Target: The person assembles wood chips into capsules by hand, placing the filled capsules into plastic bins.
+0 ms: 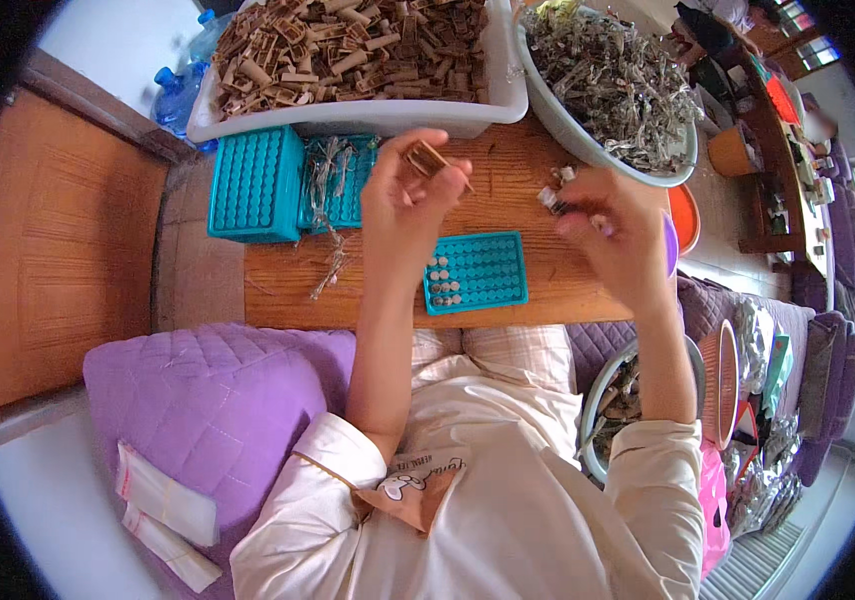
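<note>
My left hand [400, 195] is raised over the table, its thumb and fingers closed on a small brown hollow piece [426, 158] that looks like a thin wooden or card shell. To the right, my right hand [616, 225] pinches a small silvery-white and dark object [552, 194], too blurred to name; it is near the rim of the round basin. Between and below both hands lies a teal tray [500, 301] with rows of round cells. Several small silvery round pieces [443, 287] sit in the cells at its left side. Neither hand touches the tray.
A white tub [508, 95] heaped with brown pieces [348, 62] stands at the back. A pale basin [683, 165] of shiny wire-like strips is at the back right. Stacked teal trays [253, 185] and a silvery bundle [330, 185] stand left. Another basin [593, 440] is beside my right arm.
</note>
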Motion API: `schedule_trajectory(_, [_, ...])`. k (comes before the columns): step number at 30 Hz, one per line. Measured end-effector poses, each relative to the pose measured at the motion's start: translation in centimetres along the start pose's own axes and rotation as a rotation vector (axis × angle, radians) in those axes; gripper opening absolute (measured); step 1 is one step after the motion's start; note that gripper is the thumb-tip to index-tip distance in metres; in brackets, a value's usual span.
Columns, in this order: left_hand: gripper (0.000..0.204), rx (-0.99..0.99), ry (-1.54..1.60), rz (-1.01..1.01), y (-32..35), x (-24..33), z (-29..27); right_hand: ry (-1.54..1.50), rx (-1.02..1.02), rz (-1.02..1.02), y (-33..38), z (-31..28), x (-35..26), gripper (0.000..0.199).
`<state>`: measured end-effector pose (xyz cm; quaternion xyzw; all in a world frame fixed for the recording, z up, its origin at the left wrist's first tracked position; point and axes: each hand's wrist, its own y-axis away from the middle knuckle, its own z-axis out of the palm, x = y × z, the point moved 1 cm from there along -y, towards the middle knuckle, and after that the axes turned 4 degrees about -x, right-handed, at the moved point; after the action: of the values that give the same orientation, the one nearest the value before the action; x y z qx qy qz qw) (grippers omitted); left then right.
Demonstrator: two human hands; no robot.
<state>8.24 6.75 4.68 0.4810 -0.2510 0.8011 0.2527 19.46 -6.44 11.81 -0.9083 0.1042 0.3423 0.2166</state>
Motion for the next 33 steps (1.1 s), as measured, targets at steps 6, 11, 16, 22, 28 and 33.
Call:
schedule_trajectory(6, [0.023, -0.159, 0.385, -0.048, 5.4, -1.3, 1.5, -0.01, 0.052, -0.144, 2.8, 3.5, -0.7, 0.02])
schedule_trajectory(11, [0.023, -0.204, 0.053, -0.011, 7.4, -0.4, 1.3, 0.164, 0.043, -0.252, 3.4, 3.6, -2.1, 0.022])
schedule_trajectory(16, [0.022, -0.14, 0.02, -0.019, 7.9, -0.5, 1.3, 0.195, 0.055, -0.283, 3.8, 3.4, -2.0, 0.024])
schedule_trajectory(22, [0.022, -0.152, -0.109, 0.05, 7.9, -0.8, 1.0, 0.236, 0.083, -0.268, 4.2, 3.2, -2.0, 0.025])
schedule_trajectory(28, [0.023, -0.204, -0.13, 0.071, 7.8, -0.9, 0.8, 0.22, 0.101, -0.273, 4.2, 3.2, -1.9, 0.026])
schedule_trajectory(33, [0.024, -0.273, -0.089, -0.014, 7.6, -0.8, 0.3, 0.16, 0.101, -0.215, 4.4, 3.5, -2.1, 0.024])
